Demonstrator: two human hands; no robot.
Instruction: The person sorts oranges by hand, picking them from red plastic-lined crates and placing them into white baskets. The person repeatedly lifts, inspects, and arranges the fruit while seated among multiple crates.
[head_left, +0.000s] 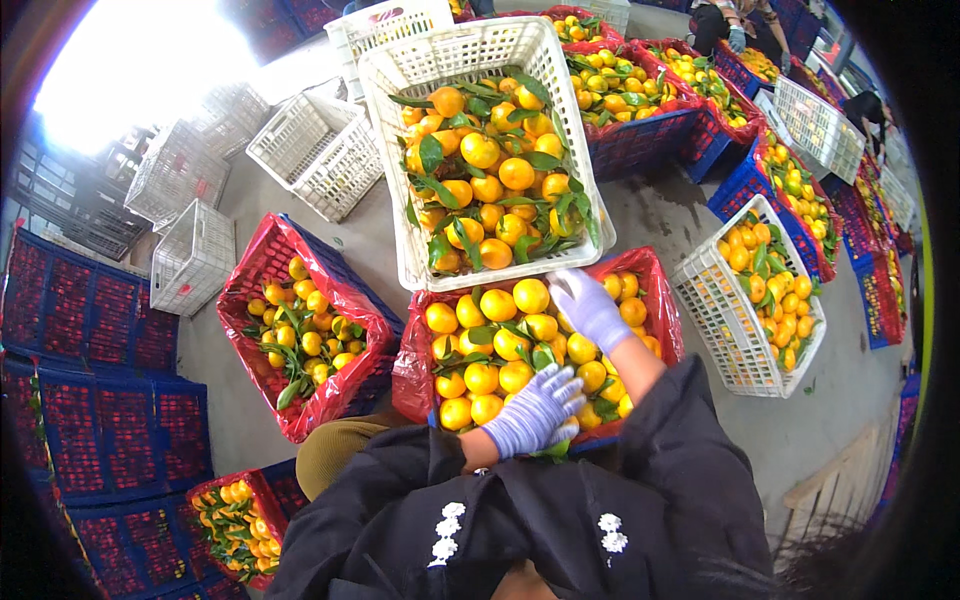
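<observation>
Before me stands a blue plastic crate lined with red plastic film (412, 367), filled with orange-yellow mandarins (481, 379) and green leaves. My left hand (534, 411), in a striped pale purple knit glove, lies over the near part of the fruit with its fingers extended and slightly apart. Its palm is hidden, and a green leaf (556, 450) shows just below it. My right hand (589, 306), gloved alike, reaches to the crate's far side. Its fingertips are at the near rim of a white plastic crate (495, 280) heaped with leafy mandarins (487, 187); what they grip is hidden.
At left, another red-lined crate (240, 330) holds mandarins. A tilted white crate of mandarins (720, 330) stands at right. White crates (330, 161) sit on the concrete floor, and blue crates (112, 442) are stacked far left. Another person's gloved hand (736, 37) shows at top right.
</observation>
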